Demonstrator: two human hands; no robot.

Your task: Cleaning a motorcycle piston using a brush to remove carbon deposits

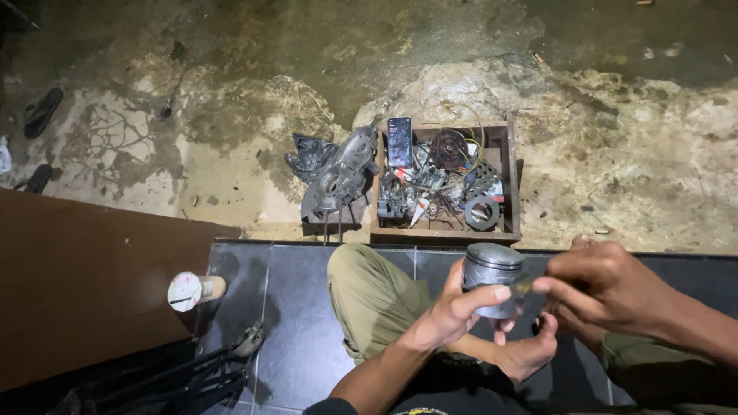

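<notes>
While a metal piston (492, 278) is clamped in the left hand (453, 311) above the lap, its side is pinched by the right hand (600, 288).
It is judged stiff, rather heavy and slippery; the round side should be gripped.

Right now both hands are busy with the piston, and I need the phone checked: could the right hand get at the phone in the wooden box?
Probably yes. The phone lies uncovered atop the wooden box, nothing blocking, but the right hand must first let go.

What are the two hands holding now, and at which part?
The left hand grips a grey metal piston by its side wall. The right hand pinches something small at the piston's side; what it is cannot be told.
</notes>
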